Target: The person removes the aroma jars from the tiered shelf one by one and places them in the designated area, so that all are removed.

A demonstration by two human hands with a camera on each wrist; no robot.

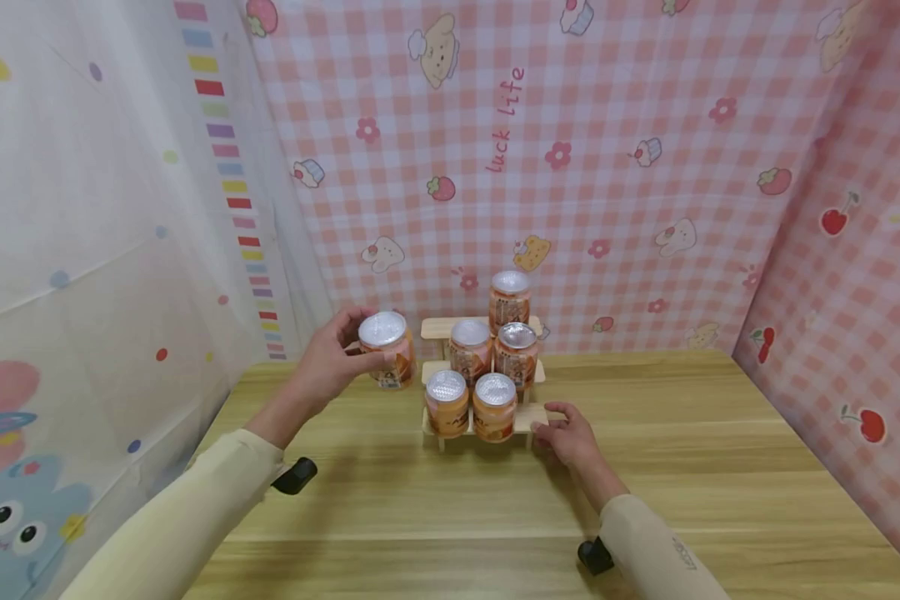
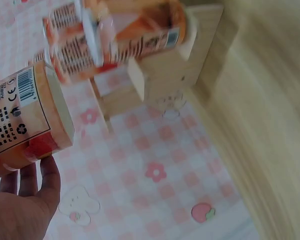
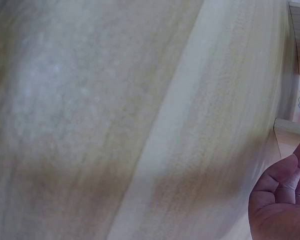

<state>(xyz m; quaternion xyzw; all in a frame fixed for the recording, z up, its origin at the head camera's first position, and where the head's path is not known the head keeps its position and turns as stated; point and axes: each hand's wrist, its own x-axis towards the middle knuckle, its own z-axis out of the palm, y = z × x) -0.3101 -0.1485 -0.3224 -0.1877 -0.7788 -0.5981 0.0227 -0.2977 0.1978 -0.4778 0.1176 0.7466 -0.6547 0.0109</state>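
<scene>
In the head view my left hand (image 1: 332,360) grips an orange-labelled can (image 1: 387,350) with a silver lid, held up left of a small three-tier wooden shelf (image 1: 523,417). The left wrist view shows the fingers curled under this can (image 2: 27,120), its barcode side facing the camera. My right hand (image 1: 572,437) pinches the right end of the shelf's lowest tier; the right wrist view catches its curled fingers beside the wood. Matching cans stand on the shelf: one on the top tier (image 1: 510,302), two on the middle, two on the lowest.
The shelf stands on a wood-grain table (image 1: 390,533) close to a pink checked cloth backdrop (image 1: 450,225). White dotted cloth (image 1: 120,250) hangs at the left, and more pink checked cloth (image 1: 832,350) at the right.
</scene>
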